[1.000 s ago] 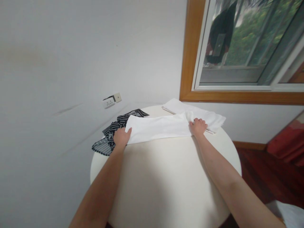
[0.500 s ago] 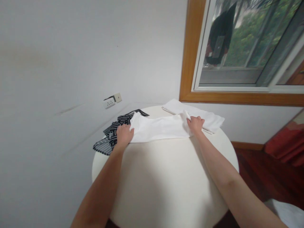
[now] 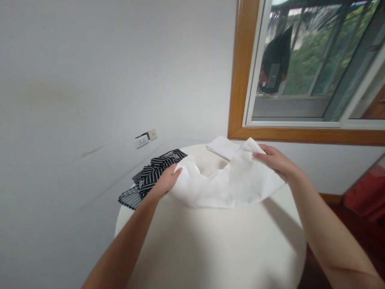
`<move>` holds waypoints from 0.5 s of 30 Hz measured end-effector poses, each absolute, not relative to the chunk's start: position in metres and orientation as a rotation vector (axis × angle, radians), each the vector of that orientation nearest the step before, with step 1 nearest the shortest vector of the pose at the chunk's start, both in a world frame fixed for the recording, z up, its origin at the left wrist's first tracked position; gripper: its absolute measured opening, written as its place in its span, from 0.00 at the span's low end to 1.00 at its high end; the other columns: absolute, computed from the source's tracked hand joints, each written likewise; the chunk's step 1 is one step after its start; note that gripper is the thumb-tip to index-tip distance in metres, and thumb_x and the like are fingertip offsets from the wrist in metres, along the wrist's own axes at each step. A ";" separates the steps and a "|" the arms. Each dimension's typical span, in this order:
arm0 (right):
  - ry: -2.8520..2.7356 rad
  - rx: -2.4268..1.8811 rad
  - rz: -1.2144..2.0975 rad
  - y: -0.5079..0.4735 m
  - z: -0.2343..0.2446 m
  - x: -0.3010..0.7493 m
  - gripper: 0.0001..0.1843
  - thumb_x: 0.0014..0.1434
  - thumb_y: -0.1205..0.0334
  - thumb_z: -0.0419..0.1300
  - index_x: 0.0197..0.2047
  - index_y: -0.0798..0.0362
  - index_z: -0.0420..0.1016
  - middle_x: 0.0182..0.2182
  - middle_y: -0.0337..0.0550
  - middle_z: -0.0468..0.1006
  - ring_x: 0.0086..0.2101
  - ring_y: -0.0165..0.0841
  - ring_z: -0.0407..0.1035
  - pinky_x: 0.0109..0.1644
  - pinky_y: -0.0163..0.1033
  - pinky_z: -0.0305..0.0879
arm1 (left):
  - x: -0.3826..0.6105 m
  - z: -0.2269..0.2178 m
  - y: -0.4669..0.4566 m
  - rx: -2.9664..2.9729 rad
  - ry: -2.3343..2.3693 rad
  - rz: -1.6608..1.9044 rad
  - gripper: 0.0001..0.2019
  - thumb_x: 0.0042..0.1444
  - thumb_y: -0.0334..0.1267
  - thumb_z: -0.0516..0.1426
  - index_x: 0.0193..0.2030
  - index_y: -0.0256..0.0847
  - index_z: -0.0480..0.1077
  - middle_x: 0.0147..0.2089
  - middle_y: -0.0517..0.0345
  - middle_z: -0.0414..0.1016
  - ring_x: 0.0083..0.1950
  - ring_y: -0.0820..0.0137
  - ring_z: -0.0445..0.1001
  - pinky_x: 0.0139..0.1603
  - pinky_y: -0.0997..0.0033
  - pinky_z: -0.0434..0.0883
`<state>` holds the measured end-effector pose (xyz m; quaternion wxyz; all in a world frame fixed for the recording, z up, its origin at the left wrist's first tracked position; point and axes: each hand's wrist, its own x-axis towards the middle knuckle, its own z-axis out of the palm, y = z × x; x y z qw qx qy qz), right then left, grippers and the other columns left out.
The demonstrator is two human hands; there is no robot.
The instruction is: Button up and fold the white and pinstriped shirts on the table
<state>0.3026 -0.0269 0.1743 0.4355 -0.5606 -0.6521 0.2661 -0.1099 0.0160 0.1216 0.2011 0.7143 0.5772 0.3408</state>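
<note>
A white cloth (image 3: pixel 228 184) hangs slack above a round white table (image 3: pixel 216 245), held up at both ends. My left hand (image 3: pixel 167 180) pinches its left end, fingers closed on the fabric. My right hand (image 3: pixel 275 160) grips the right upper corner, higher than the left. The cloth sags in the middle and its lower edge brushes the tabletop. Behind it lies another folded white cloth (image 3: pixel 222 146), partly hidden.
A black-and-white striped garment (image 3: pixel 153 172) lies bunched at the table's far left edge. A wall socket (image 3: pixel 146 138) sits on the white wall. A wood-framed window (image 3: pixel 300 68) is at the right; something red (image 3: pixel 363 196) stands on the dark floor.
Both hands have lifted the white cloth off the table, where it lay flat and folded. My right hand rose and moved right; the cloth now hangs loose.
</note>
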 end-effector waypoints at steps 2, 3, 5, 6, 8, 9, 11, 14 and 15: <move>-1.484 -1.376 0.890 -0.052 0.189 0.322 0.27 0.52 0.52 0.62 0.54 0.52 0.72 0.38 0.47 0.81 0.31 0.37 0.75 0.32 0.37 0.68 | -0.099 0.126 0.004 1.779 1.384 0.872 0.24 0.55 0.50 0.55 0.54 0.38 0.70 0.53 0.50 0.76 0.53 0.57 0.73 0.51 0.61 0.71; -1.411 -1.371 0.941 -0.064 0.196 0.332 0.28 0.50 0.52 0.64 0.54 0.52 0.72 0.35 0.47 0.81 0.28 0.37 0.74 0.29 0.36 0.68 | -0.092 0.128 -0.001 1.671 1.281 0.800 0.26 0.52 0.51 0.58 0.54 0.39 0.70 0.52 0.50 0.77 0.51 0.57 0.75 0.48 0.61 0.73; -1.275 -1.379 0.913 -0.080 0.208 0.353 0.26 0.47 0.51 0.67 0.50 0.50 0.75 0.31 0.47 0.81 0.25 0.37 0.73 0.25 0.37 0.66 | -0.074 0.135 -0.006 1.509 1.098 0.634 0.26 0.47 0.48 0.63 0.52 0.40 0.72 0.48 0.50 0.79 0.46 0.57 0.77 0.42 0.63 0.74; -1.201 -1.388 0.852 -0.086 0.213 0.363 0.25 0.45 0.51 0.68 0.47 0.50 0.77 0.30 0.48 0.80 0.23 0.37 0.72 0.23 0.38 0.65 | -0.064 0.140 -0.003 1.469 1.023 0.567 0.25 0.45 0.46 0.64 0.50 0.39 0.73 0.46 0.50 0.79 0.44 0.57 0.77 0.40 0.64 0.74; -1.062 -1.383 0.664 -0.089 0.219 0.382 0.22 0.43 0.53 0.69 0.43 0.49 0.79 0.27 0.49 0.79 0.20 0.36 0.69 0.21 0.38 0.61 | -0.040 0.156 0.015 1.463 0.906 0.510 0.22 0.41 0.40 0.67 0.46 0.37 0.75 0.42 0.48 0.80 0.41 0.59 0.78 0.39 0.66 0.74; -1.005 -1.360 0.562 -0.087 0.222 0.391 0.21 0.42 0.54 0.69 0.41 0.49 0.80 0.27 0.49 0.79 0.20 0.35 0.68 0.21 0.38 0.60 | -0.028 0.168 0.031 1.485 0.875 0.523 0.21 0.41 0.38 0.67 0.45 0.35 0.76 0.40 0.48 0.80 0.40 0.60 0.78 0.39 0.66 0.74; -0.919 -1.286 0.386 -0.076 0.224 0.407 0.19 0.43 0.57 0.68 0.41 0.50 0.80 0.30 0.49 0.79 0.20 0.32 0.66 0.23 0.38 0.59 | -0.004 0.199 0.074 1.537 0.838 0.617 0.19 0.43 0.34 0.66 0.45 0.33 0.75 0.39 0.46 0.79 0.40 0.61 0.78 0.41 0.64 0.74; -0.836 -1.143 0.176 -0.041 0.219 0.425 0.21 0.47 0.59 0.65 0.45 0.54 0.79 0.37 0.51 0.79 0.24 0.29 0.66 0.27 0.37 0.60 | 0.027 0.249 0.151 1.541 0.841 0.920 0.18 0.49 0.32 0.63 0.48 0.32 0.72 0.41 0.46 0.78 0.40 0.65 0.77 0.44 0.63 0.73; -0.828 -1.103 0.123 -0.025 0.213 0.429 0.22 0.48 0.59 0.63 0.47 0.56 0.78 0.39 0.52 0.79 0.25 0.29 0.66 0.29 0.37 0.61 | 0.037 0.260 0.176 1.497 0.843 1.056 0.18 0.52 0.33 0.62 0.51 0.34 0.70 0.42 0.47 0.77 0.41 0.67 0.77 0.45 0.63 0.73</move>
